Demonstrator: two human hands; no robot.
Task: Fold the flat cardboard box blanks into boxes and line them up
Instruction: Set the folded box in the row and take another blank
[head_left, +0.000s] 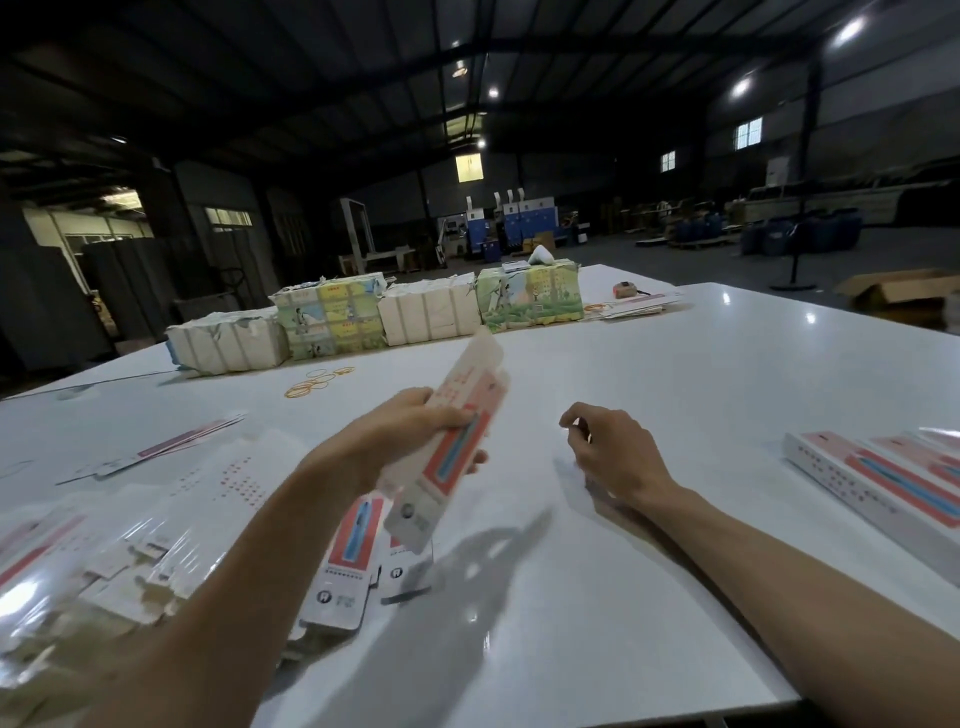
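Observation:
My left hand (415, 431) grips a long, narrow white and red cardboard box blank (457, 421) around its middle, lifted above the white table (649, 415) and tilted away from me; it is blurred. My right hand (608, 447) hovers just right of the blank with fingers loosely curled, holding nothing. More flat blanks (348, 566) lie on the table under my left forearm. Folded boxes (883, 478) lie side by side in a row at the right edge.
A clear plastic bag with blanks (93, 566) lies at the near left, more loose blanks (171, 447) beyond it. Wrapped bundles (374, 317) stand in a row at the far side, with yellow rubber bands (317, 384) in front of them. The table's near corner (779, 691) is at the lower right.

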